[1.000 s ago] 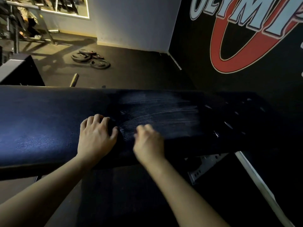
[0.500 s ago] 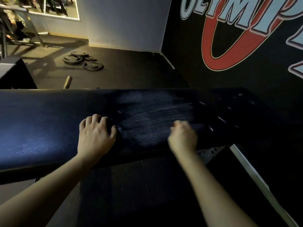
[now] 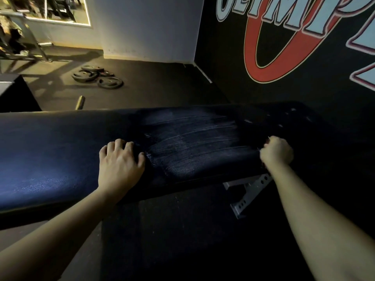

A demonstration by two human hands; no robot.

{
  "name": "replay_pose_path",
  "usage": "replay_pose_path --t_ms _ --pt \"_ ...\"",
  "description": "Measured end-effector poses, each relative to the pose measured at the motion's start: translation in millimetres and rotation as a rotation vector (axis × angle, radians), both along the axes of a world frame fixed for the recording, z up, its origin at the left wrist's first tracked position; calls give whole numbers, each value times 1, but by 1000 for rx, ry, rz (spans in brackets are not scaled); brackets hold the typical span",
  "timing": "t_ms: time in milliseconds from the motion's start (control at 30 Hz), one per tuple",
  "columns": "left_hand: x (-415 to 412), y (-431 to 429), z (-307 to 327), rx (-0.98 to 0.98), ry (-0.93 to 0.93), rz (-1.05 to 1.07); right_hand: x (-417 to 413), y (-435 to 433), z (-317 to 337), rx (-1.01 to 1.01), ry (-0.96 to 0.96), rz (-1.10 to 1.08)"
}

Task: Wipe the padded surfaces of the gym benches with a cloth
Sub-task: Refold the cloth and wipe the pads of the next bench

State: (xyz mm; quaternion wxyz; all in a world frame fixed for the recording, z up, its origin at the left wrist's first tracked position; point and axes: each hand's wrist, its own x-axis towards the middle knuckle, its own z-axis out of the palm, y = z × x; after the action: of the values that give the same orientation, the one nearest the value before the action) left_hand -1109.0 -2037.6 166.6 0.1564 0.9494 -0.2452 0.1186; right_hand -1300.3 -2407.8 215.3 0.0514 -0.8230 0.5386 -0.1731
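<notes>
A long dark blue padded bench (image 3: pixel 60 151) runs across the view in front of me. Pale horizontal wipe streaks (image 3: pixel 190 138) cover its middle. My left hand (image 3: pixel 119 163) rests on the pad just left of the streaks, fingers bent, with nothing visibly in it. My right hand (image 3: pixel 277 152) is curled into a fist at the right end of the streaks, near the pad's front edge. It grips a dark cloth (image 3: pixel 267 139), almost all of it hidden in the fist and the shadow.
A grey perforated steel bracket (image 3: pixel 249 189) of the bench frame sticks out below the pad under my right forearm. Weight plates (image 3: pixel 97 77) lie on the dark floor beyond the bench. A black wall with a red and blue logo (image 3: pixel 284 37) stands close on the right.
My right hand has slid to the right along the pad's front part, from beside my left hand to the streaks' right end. My left hand has stayed put.
</notes>
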Motion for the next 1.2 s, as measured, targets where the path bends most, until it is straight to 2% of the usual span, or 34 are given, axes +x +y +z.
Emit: replay_pose_path --t_ms 67,200,267,300,367,500,567,600,667,767,833,900,1000,1067,1133,1200 --pt "1 1 -1 9 -1 -7 29 49 -6 -5 -45 110" --pt "2 4 -1 -3 9 -30 59 181 -14 47 -55 563" --pt "2 4 0 -12 9 -30 46 205 -17 45 -38 743" --pt "2 4 0 -16 12 -28 38 197 -18 25 -53 763" --pt "1 4 1 -23 18 -24 24 150 -20 -19 -62 611" --pt "-1 4 1 -24 13 -28 2 28 -4 -38 10 109" --pt "-1 4 2 -25 16 -29 15 25 -1 -16 -15 -17" --pt "-1 4 2 -28 20 -26 29 44 -2 -21 -30 -3" --pt "-2 4 3 -33 25 -26 65 112 -11 -28 -57 185" --pt "-1 6 3 -38 40 -18 86 246 -21 -56 -29 695" --pt "0 7 2 -47 33 -18 69 273 -21 -67 -40 898" --pt "1 9 2 -49 34 -31 49 227 -23 -116 -93 814" --pt "-1 7 4 -62 41 -42 15 97 -12 -74 4 339" --pt "-1 5 4 -54 36 -32 -1 23 2 -46 57 99" --pt "-1 3 3 -38 24 -32 6 -5 6 -22 30 -23" --pt "-1 2 3 -27 20 -31 34 17 -1 -9 -5 -22"
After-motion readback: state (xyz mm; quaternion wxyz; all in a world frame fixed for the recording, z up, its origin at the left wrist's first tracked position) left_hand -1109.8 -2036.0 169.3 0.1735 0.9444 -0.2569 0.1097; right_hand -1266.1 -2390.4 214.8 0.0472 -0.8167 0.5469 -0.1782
